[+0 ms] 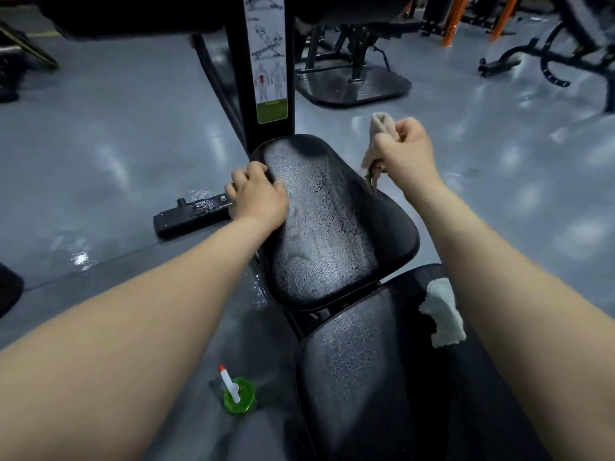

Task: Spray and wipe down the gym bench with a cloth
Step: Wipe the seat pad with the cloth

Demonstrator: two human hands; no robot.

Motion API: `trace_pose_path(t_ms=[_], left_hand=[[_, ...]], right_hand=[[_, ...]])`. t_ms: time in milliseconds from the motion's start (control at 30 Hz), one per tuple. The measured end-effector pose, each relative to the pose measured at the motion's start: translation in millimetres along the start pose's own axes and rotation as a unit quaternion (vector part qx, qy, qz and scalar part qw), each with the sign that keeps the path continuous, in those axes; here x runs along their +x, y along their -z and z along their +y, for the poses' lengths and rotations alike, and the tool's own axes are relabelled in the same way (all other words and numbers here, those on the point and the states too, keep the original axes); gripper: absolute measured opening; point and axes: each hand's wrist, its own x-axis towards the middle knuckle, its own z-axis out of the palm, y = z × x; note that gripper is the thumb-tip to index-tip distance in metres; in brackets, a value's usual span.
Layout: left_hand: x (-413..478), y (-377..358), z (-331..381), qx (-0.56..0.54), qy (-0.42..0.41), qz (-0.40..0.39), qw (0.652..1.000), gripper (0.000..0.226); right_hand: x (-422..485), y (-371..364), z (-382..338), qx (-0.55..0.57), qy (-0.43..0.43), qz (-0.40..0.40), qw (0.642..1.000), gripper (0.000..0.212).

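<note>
The black gym bench runs up the middle: a seat pad (pixel 332 227) beaded with spray droplets, and a back pad (pixel 359 377) nearer to me. My left hand (pixel 258 196) rests on the seat pad's left edge, fingers curled over the rim. My right hand (pixel 404 146) hovers above the seat's right edge and grips a bunched beige cloth (pixel 379 131). A white cloth (pixel 442 314) lies on the back pad's right side, beside my right forearm. A green spray bottle (pixel 238 392) with a white nozzle stands on the floor to the left of the back pad.
The bench's black upright post (pixel 269 61) carries an instruction sticker behind the seat. A black frame foot (pixel 189 216) lies on the wet grey floor at left. Other gym machines (pixel 352 71) stand behind and at the right.
</note>
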Motion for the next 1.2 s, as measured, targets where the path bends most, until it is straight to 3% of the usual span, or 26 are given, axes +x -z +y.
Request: trace_pose_path(t_ms=[67,133,200,333,467,833,1033,1200], left_hand=[[-2,-8,-2,0.003,0.008,-0.004,1.0,0.038],[-3,-16,-6,0.0,0.002,0.013,1.0,0.04],[-3,-22,-11,-0.003,-0.005,0.034,0.999,0.043],[0,-32,-16,-0.01,-0.011,0.07,0.997,0.043],[2,-35,-20,-0.02,-0.024,0.088,0.996,0.043],[2,-38,-24,-0.029,-0.048,0.112,0.992,0.042],[1,-36,-25,-0.035,-0.05,0.109,0.992,0.043],[2,-38,-25,-0.04,-0.047,0.109,0.992,0.041]], right_hand=[[9,-6,6,-0.124,0.061,-0.013,0.99,0.013],[12,-18,15,-0.241,0.102,-0.085,0.961,0.021],[12,-31,27,-0.285,0.105,-0.154,0.94,0.022],[19,-38,41,-0.202,0.107,-0.174,0.958,0.02],[29,-35,45,-0.101,0.094,-0.245,0.96,0.023],[63,-79,33,-0.172,0.215,-0.226,0.934,0.035],[53,-87,31,-0.181,0.228,-0.236,0.927,0.036],[31,-72,41,-0.25,0.295,-0.237,0.891,0.037]])
